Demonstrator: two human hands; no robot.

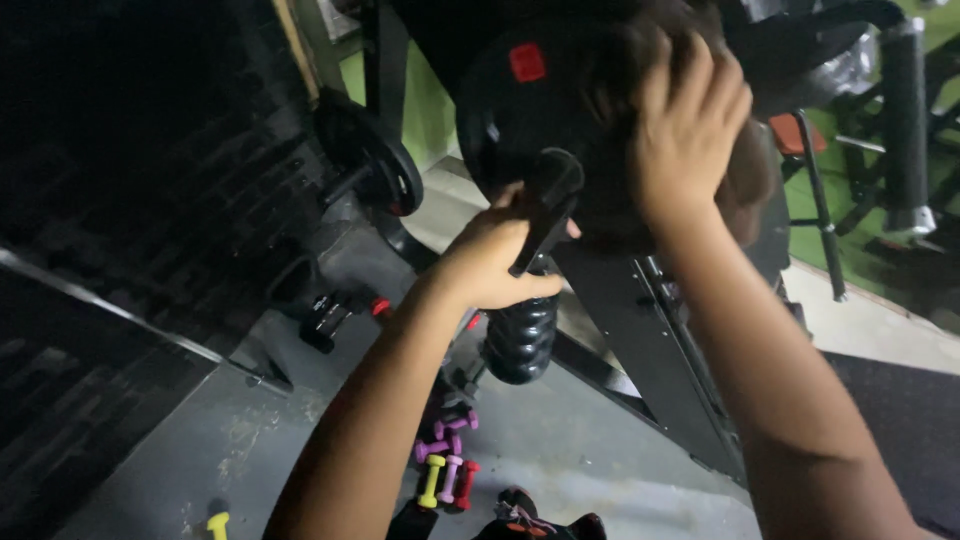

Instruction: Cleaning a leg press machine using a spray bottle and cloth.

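The left hand (pixel 495 255) is wrapped around a black collar (pixel 547 205) at the end of a ribbed bar sleeve (pixel 520 335), just in front of a black plate (pixel 530 110) hung on the machine. The right hand (pixel 685 125) lies spread flat against the plate's face, holding nothing. The main risk, as I judge it, is the plate sliding off once the collar loosens (the sleeve seems to tilt downward) and dropping toward the small dumbbells (pixel 447 465) on the floor (pixel 590 440) below. Fingers near the hub could also get pinched.
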